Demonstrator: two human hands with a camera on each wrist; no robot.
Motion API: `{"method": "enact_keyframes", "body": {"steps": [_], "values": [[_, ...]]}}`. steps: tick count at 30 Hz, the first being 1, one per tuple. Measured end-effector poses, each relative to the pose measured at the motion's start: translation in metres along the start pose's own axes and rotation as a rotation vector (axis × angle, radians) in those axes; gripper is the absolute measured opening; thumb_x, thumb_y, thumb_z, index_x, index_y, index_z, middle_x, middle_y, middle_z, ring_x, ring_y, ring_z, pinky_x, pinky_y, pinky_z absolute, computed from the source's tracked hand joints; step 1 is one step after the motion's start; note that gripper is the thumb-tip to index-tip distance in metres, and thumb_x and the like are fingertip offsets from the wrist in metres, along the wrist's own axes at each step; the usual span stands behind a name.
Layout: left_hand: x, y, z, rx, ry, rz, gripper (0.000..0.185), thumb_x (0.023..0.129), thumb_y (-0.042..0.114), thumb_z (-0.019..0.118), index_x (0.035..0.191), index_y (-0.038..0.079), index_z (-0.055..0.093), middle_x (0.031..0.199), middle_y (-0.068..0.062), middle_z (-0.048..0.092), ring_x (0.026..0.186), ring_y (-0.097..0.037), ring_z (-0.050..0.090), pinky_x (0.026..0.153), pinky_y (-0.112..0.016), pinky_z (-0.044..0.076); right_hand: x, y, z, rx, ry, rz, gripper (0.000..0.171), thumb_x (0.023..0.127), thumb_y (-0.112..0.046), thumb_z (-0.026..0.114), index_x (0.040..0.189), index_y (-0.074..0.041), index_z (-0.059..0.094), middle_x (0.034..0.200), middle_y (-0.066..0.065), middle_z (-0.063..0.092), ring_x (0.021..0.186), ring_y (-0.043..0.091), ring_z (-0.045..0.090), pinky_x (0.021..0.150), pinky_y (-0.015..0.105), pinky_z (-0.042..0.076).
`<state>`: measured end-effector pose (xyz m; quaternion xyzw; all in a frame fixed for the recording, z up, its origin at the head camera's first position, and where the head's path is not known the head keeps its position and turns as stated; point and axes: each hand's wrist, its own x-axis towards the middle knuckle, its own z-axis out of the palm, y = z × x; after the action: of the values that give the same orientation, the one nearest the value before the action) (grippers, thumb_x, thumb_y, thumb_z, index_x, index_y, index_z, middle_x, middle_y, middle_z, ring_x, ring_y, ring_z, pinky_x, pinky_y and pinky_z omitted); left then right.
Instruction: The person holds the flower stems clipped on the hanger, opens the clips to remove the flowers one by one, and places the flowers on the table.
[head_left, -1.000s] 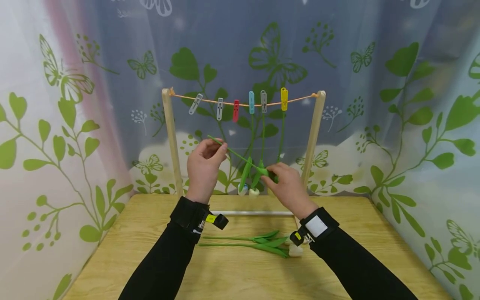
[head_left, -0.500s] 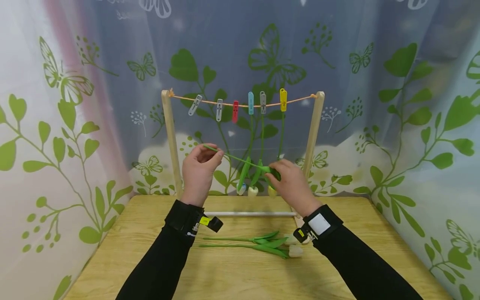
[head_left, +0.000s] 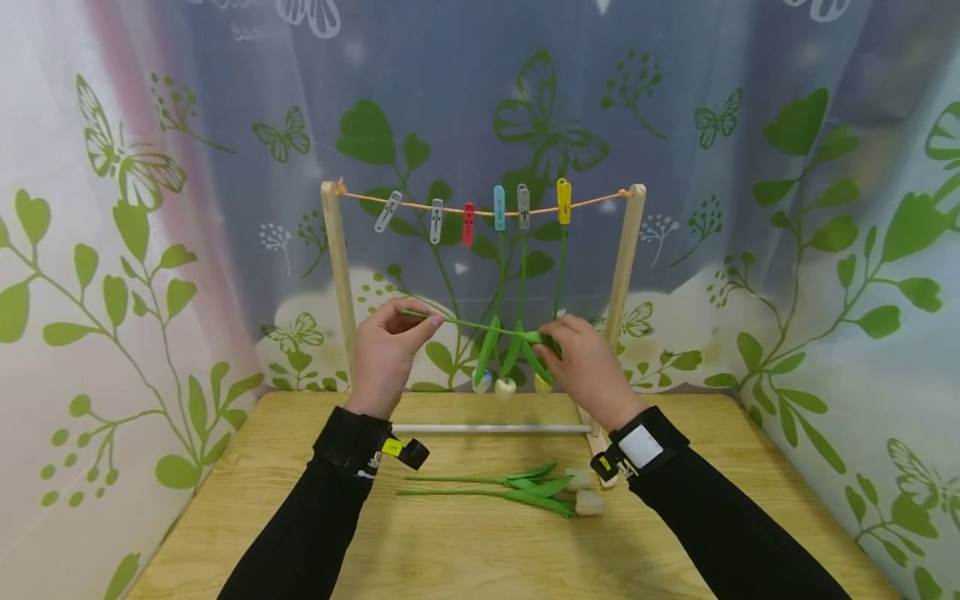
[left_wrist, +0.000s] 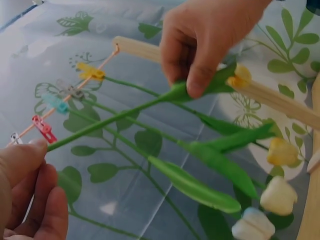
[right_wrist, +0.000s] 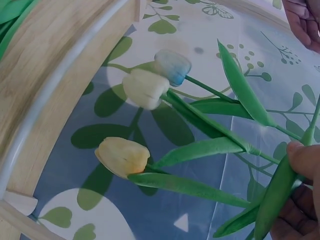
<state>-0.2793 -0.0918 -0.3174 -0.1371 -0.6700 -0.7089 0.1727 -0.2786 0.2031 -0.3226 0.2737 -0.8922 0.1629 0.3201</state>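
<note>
My left hand (head_left: 386,354) pinches the thin stem end of an artificial tulip (left_wrist: 115,120) between thumb and finger. Over by its leaves, my right hand (head_left: 588,367) grips the same flower; its yellow bloom (left_wrist: 240,76) shows past the fingers in the left wrist view. The stem lies almost level between both hands, in front of three tulips hanging bloom down: a blue-and-white tulip (right_wrist: 173,66), a white tulip (right_wrist: 145,89) and a yellow tulip (right_wrist: 122,156). A blue clothespin (head_left: 499,207), a grey clothespin (head_left: 523,207) and a yellow clothespin (head_left: 564,201) hold them on an orange cord (head_left: 600,199).
Left along the cord hang a red clothespin (head_left: 468,224) and two clear clothespins, one (head_left: 436,221) upright, another (head_left: 387,212) slanted. Wooden posts (head_left: 628,250) and a white bar (head_left: 487,428) form the frame. Two white tulips (head_left: 540,500) lie on the wooden table (head_left: 300,517) before it.
My left hand has moved down and to the left, bringing the held tulip's stem from a slant to nearly level. My right hand has shifted slightly right. The hanging tulips stay in place.
</note>
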Motion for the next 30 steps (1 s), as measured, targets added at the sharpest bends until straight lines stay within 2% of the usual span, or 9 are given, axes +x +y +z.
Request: {"method": "enact_keyframes", "body": {"steps": [7, 9, 12, 16, 21, 27, 30], "values": [[-0.001, -0.003, -0.012, 0.076, -0.033, 0.002, 0.027, 0.098, 0.027, 0.087, 0.116, 0.011, 0.075, 0.114, 0.002, 0.071, 0.109, -0.021, 0.071, 0.11, -0.042, 0.062, 0.0, 0.0, -0.002, 0.002, 0.003, -0.013, 0.021, 0.103, -0.014, 0.079, 0.12, -0.002, 0.076, 0.107, 0.013, 0.071, 0.094, 0.027, 0.069, 0.074, 0.036, 0.061], [-0.002, -0.004, -0.015, 0.117, -0.034, 0.01, 0.028, 0.099, 0.029, 0.086, 0.117, 0.01, 0.076, 0.115, 0.002, 0.071, 0.108, -0.019, 0.072, 0.109, -0.042, 0.062, 0.0, -0.001, -0.002, 0.003, 0.007, -0.017, 0.021, 0.103, -0.014, 0.079, 0.12, -0.002, 0.076, 0.108, 0.013, 0.071, 0.095, 0.027, 0.069, 0.074, 0.036, 0.061], [-0.002, -0.005, -0.018, 0.213, -0.031, 0.056, 0.026, 0.099, 0.032, 0.085, 0.115, 0.012, 0.077, 0.116, 0.0, 0.073, 0.107, -0.018, 0.072, 0.105, -0.041, 0.063, 0.0, -0.002, -0.003, 0.0, 0.018, -0.019, 0.022, 0.103, -0.014, 0.079, 0.121, -0.002, 0.076, 0.109, 0.013, 0.071, 0.095, 0.027, 0.069, 0.075, 0.036, 0.061], [-0.005, -0.008, -0.019, 0.367, -0.025, 0.151, 0.021, 0.101, 0.035, 0.082, 0.113, 0.018, 0.078, 0.117, -0.002, 0.076, 0.107, -0.017, 0.073, 0.1, -0.036, 0.065, 0.0, -0.003, -0.003, -0.008, 0.03, -0.021, 0.022, 0.103, -0.013, 0.079, 0.121, -0.002, 0.076, 0.109, 0.013, 0.071, 0.097, 0.027, 0.069, 0.075, 0.036, 0.062], [-0.007, -0.012, -0.02, 0.549, 0.002, 0.279, 0.017, 0.103, 0.031, 0.079, 0.114, 0.018, 0.079, 0.116, -0.003, 0.077, 0.105, -0.018, 0.074, 0.097, -0.031, 0.065, 0.0, -0.006, -0.001, -0.005, 0.02, -0.016, 0.02, 0.103, -0.011, 0.078, 0.121, -0.001, 0.076, 0.11, 0.012, 0.07, 0.098, 0.027, 0.069, 0.076, 0.035, 0.062], [-0.008, -0.017, -0.022, 0.785, 0.017, 0.506, 0.011, 0.1, 0.022, 0.082, 0.109, 0.014, 0.081, 0.107, -0.007, 0.079, 0.099, -0.022, 0.075, 0.09, -0.034, 0.066, -0.002, -0.007, 0.004, -0.026, 0.043, -0.031, 0.021, 0.101, -0.008, 0.08, 0.12, 0.0, 0.077, 0.108, 0.012, 0.071, 0.099, 0.027, 0.069, 0.078, 0.034, 0.065], [-0.007, -0.021, -0.023, 0.852, 0.006, 0.594, 0.01, 0.099, 0.019, 0.083, 0.108, 0.015, 0.081, 0.104, -0.005, 0.079, 0.097, -0.021, 0.076, 0.086, -0.032, 0.067, -0.002, -0.006, 0.007, -0.059, 0.07, -0.06, 0.02, 0.1, -0.006, 0.081, 0.118, 0.0, 0.077, 0.107, 0.013, 0.07, 0.099, 0.028, 0.069, 0.081, 0.034, 0.066]]}}
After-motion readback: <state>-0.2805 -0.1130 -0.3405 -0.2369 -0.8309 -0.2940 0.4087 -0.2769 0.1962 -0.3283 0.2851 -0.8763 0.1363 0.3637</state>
